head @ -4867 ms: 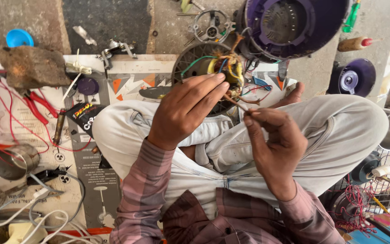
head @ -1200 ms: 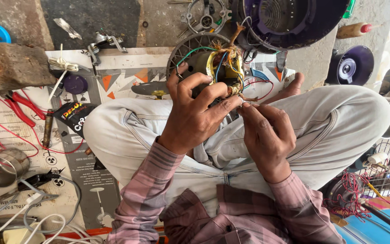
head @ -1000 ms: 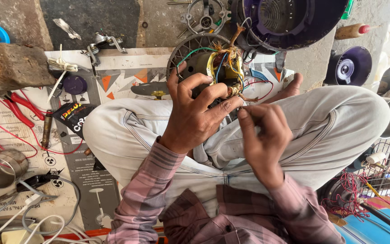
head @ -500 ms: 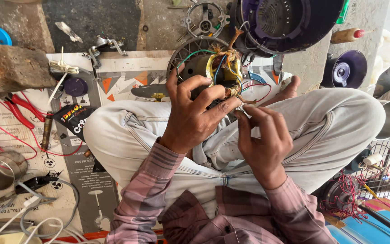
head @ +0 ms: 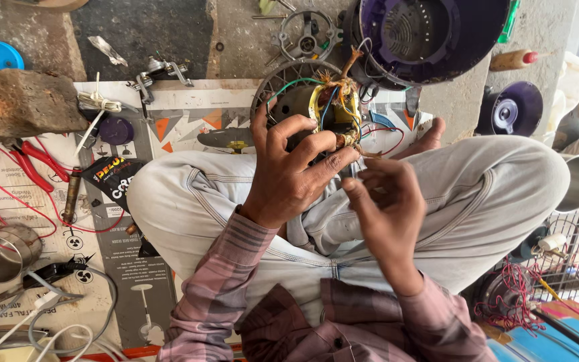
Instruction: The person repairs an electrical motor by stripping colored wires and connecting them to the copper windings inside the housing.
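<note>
Two hands work: left hand (head: 286, 171) clasps round wire-wound motor (head: 319, 110); right hand (head: 387, 211) pinches thin copper strand (head: 363, 153).

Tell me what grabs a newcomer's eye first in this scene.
At centre, the left hand grips a fan motor bristling with coloured wires, propped on the seated person's crossed legs, while the right hand pinches at its wiring. Just above, a big purple fan housing lies open on the floor. At left, red-handled pliers lie on flattened cardboard.

Rough grey concrete floor (head: 169, 33) under flattened cardboard (head: 189, 114), lit by daylight
</note>
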